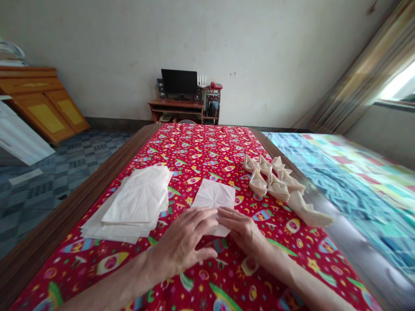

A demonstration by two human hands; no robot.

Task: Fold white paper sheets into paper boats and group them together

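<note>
Flat under two hands: a creased white sheet

Centrally on the red patterned cloth (207, 151) lies the creased white sheet (214, 193). The left hand (186, 237) and right hand (241, 226) rest on its near part, fingers extended and together, gripping nothing visible. Left of it sits a stack of white sheets (136, 201); to its right, folded pale paper shapes (279, 185) cluster near the cloth's edge.

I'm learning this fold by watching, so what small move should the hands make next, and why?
Probably press outward from the middle: the left hand and right hand rest with fingertips nearly together on the creased sheet, which lies open, its crossing creases not quite flat.
</note>
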